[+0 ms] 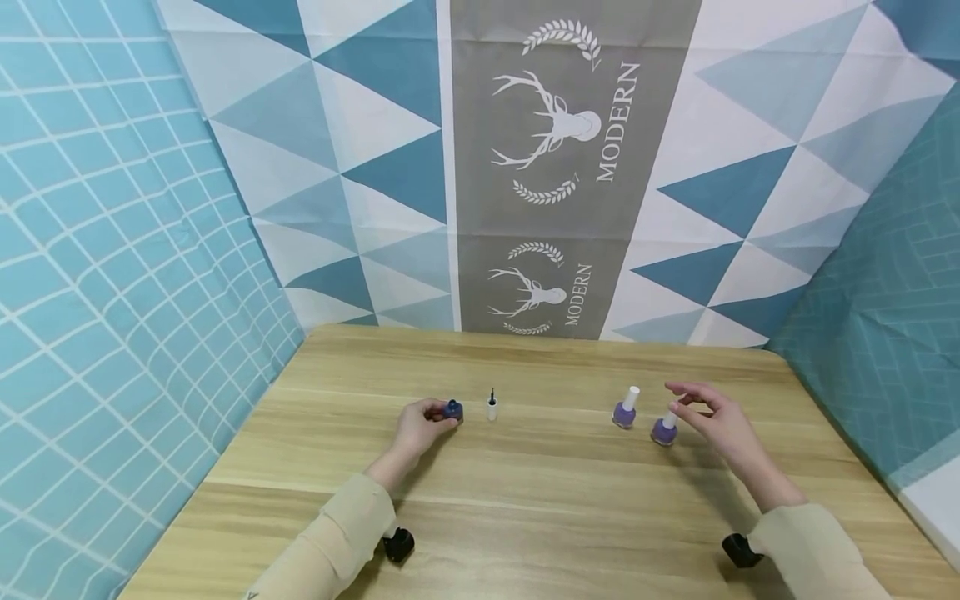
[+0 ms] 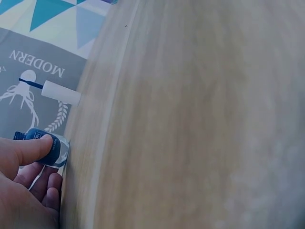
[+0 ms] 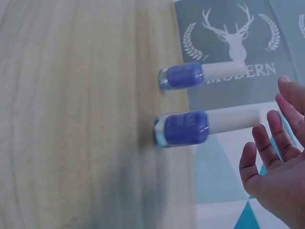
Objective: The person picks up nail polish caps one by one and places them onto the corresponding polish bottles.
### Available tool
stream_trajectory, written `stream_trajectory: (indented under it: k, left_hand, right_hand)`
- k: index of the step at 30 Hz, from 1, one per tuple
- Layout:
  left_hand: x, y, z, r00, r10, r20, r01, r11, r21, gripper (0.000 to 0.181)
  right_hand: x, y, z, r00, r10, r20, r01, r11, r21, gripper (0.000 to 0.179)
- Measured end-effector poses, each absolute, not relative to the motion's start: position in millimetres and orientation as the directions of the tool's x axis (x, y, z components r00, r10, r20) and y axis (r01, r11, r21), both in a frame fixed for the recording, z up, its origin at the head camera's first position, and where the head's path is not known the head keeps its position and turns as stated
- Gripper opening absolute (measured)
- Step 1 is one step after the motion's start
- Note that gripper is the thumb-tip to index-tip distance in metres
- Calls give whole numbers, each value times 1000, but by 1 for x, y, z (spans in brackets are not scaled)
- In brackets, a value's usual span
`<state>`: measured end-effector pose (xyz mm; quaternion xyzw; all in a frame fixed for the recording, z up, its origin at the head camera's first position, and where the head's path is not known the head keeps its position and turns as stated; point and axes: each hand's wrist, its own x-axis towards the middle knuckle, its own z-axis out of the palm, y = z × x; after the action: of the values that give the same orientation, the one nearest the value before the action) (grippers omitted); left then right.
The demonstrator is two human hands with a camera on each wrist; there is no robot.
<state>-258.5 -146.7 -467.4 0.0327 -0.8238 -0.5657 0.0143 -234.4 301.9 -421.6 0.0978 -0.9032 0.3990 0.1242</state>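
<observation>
My left hand (image 1: 422,427) grips an uncapped dark blue nail polish bottle (image 1: 453,410), the thumb across its label in the left wrist view. Just right of it, the white cap (image 1: 492,409) stands on the table with its dark brush pointing up. On the right side are two capped purple nail polish bottles, one farther (image 1: 624,414) and one nearer (image 1: 664,431), both upright with white caps. My right hand (image 1: 716,417) hovers beside the nearer one's cap (image 3: 233,120), fingers spread and relaxed. Whether a fingertip touches that cap I cannot tell.
The wooden table (image 1: 525,500) ends at a patterned backdrop (image 1: 540,167) with deer heads. A blue gridded cloth (image 1: 112,250) hangs along the left, a teal one (image 1: 885,333) along the right. Black wrist devices (image 1: 399,545) sit below both sleeves.
</observation>
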Motion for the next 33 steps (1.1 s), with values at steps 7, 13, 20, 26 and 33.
stream_trajectory:
  k: [7, 13, 20, 26, 33]
  left_hand:
    - [-257, -147, -469, -997, -73, -18, -43, 358, 933, 28]
    - [-257, -148, -469, -997, -71, -18, -42, 356, 933, 30]
    - [-257, -148, -470, -997, -71, -44, -66, 349, 935, 32]
    - [-258, -147, -470, -996, -71, -46, -68, 347, 936, 31]
    - [-258, -147, -470, -996, -80, -41, -66, 339, 939, 30]
  right_hand:
    - [-229, 294, -406, -943, -81, 323, -298, 638, -710, 38]
    - [-228, 281, -388, -948, -78, 308, -288, 622, -728, 41]
    - [-226, 261, -372, -952, -74, 297, -290, 528, -798, 47]
    - [-227, 245, -365, -948, -72, 309, -304, 480, -823, 48]
    - [-230, 225, -357, -939, -81, 335, -336, 433, -836, 46]
